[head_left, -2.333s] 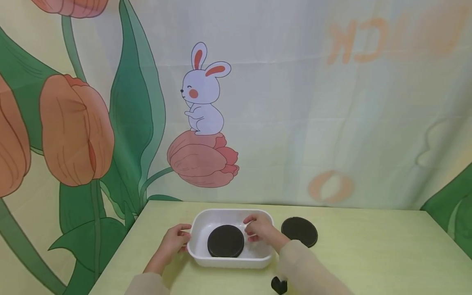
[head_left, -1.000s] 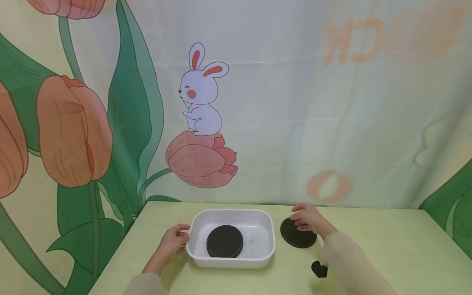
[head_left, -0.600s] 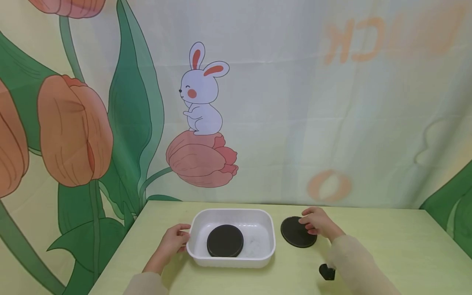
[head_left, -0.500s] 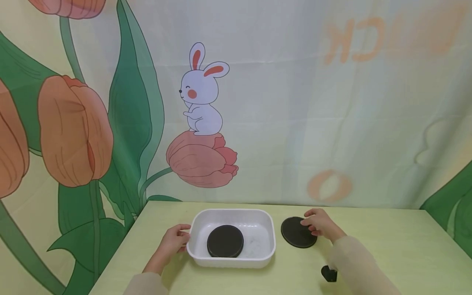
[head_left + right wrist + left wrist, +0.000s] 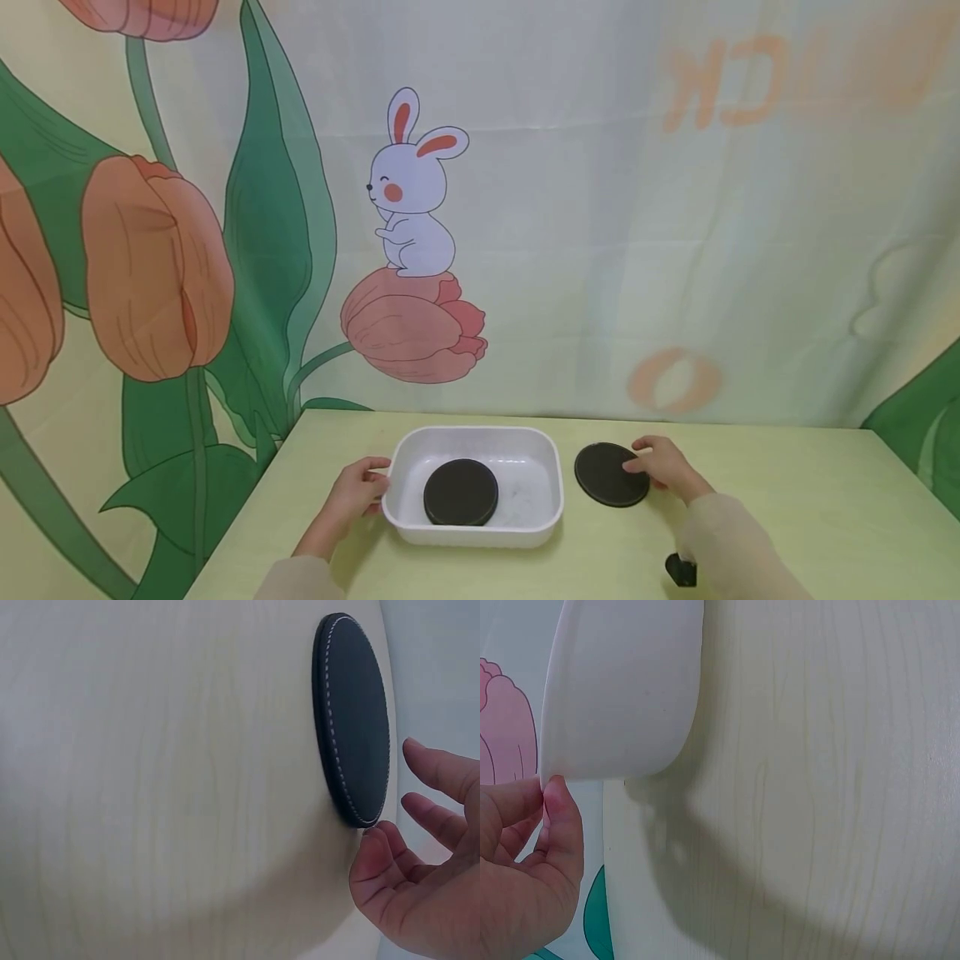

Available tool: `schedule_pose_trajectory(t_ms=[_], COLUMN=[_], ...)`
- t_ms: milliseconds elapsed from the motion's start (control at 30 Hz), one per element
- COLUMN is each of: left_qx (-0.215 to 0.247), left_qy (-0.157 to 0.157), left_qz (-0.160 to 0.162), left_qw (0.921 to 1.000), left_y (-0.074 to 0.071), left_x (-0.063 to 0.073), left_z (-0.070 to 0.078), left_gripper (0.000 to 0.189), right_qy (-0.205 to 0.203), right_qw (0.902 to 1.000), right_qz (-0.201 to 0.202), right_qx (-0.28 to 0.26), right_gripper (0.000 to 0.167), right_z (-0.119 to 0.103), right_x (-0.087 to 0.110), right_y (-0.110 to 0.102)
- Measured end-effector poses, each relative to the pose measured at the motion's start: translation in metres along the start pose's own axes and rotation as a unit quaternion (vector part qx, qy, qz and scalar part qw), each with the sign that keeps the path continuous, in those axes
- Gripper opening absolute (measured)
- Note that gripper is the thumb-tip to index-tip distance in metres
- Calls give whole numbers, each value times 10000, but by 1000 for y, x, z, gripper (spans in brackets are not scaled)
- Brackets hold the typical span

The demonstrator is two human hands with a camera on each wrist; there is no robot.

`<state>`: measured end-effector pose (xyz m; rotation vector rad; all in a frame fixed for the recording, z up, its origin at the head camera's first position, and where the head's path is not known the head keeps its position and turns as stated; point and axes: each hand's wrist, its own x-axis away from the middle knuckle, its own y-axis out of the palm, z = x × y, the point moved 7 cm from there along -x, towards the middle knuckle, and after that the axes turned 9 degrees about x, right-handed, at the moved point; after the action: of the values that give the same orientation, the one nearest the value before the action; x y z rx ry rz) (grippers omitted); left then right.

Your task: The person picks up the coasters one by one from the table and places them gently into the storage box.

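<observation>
A white rectangular tub (image 5: 517, 537) with rounded corners stands on the table. My left hand (image 5: 354, 493) pinches its left rim between thumb and forefinger, as the left wrist view shows from close by. Inside the tub lies a round black coaster (image 5: 461, 492), left of its middle. To the right of the tub, a second round black coaster (image 5: 356, 720) with white stitching round its edge lies flat. My right hand (image 5: 670, 468) is at this coaster's right edge. In the right wrist view its thumb is right at the rim, while two other fingers (image 5: 442, 769) stretch out apart from it.
The pale yellow table (image 5: 810, 500) ends at a printed cloth backdrop (image 5: 570, 250) with tulips and a rabbit. A small black device (image 5: 681, 570) sits by the right sleeve.
My right hand has come out of the tub, passed over the second coaster and settled at its right edge. The left hand stays at the tub's rim.
</observation>
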<state>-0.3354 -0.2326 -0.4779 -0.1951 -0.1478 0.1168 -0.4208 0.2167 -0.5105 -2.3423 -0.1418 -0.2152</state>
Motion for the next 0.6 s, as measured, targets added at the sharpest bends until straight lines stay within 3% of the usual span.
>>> schedule_pose_trajectory(t_ms=[333, 600], left_qx=[-46, -67], left_qy=[-135, -135], left_qz=[145, 167], left_qw=[9998, 9997], left_y=[2, 0], left_x=[3, 1], left_z=[3, 0], left_gripper=[30, 29], right_qy=[-161, -185], right_qw=[9985, 9949], right_qz=[-5, -4], right_qx=[529, 995], right_gripper=[52, 49], right_z=[-2, 0], right_x=[7, 2], right_y=[0, 4])
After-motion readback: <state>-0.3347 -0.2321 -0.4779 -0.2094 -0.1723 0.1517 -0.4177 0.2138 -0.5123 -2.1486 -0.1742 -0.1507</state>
